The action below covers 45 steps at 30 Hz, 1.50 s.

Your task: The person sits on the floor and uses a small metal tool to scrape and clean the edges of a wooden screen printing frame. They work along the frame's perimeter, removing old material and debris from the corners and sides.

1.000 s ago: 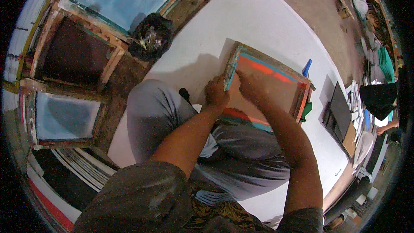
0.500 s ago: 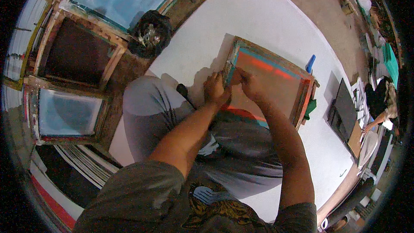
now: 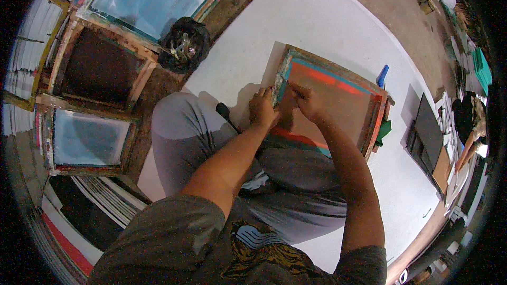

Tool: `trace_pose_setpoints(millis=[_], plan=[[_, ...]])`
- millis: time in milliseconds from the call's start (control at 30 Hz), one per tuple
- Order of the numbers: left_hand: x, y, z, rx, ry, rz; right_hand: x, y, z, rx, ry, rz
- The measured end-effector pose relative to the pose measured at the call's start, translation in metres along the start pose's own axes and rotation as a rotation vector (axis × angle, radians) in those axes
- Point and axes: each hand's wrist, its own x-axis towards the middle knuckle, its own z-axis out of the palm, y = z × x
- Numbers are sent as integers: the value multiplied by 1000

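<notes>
A wooden screen printing frame (image 3: 364,91), its mesh edged in teal and bright orange, leans tilted over my crossed legs. My left hand (image 3: 263,110) is closed round its left side bar, fingers on the outer edge. Over the mesh, close to that same bar, my right hand (image 3: 310,104) is closed in a pinch with the index finger toward the bar. Whatever sits between those fingertips is too small to make out. Beside my left wrist a black rounded handle (image 3: 223,109) sticks out past my knee.
A white board (image 3: 253,26) lies under me. A blue handle (image 3: 383,75) and green cloth (image 3: 384,131) are by the frame's right side. To the left stand other screens (image 3: 92,137) and a black bag (image 3: 182,63). Dark flat panels (image 3: 425,137) lie right, near another person's arm (image 3: 466,150).
My right hand has shifted slightly on the mesh, still by the left bar. My left hand keeps its hold. The view has tilted a little.
</notes>
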Motion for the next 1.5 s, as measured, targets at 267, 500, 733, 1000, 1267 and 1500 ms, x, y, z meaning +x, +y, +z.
trace_pose_setpoints(millis=[267,500,733,1000,1267,1500], plan=[[-5,9,-16,-4,-83,-24,3,21,5,-172,-73,104],[-7,-6,2,22,70,32,5,-73,-59,518,-281,623],[-6,-4,7,-43,58,16,-1,-44,-47,-193,-155,164],[-3,-38,49,118,117,17,-13,-80,-35,-473,-171,177],[-7,12,-15,-96,-41,-80,-12,-83,-33,-548,-105,140],[-7,15,-26,-114,-41,-73,-4,-90,-31,-670,-116,127]])
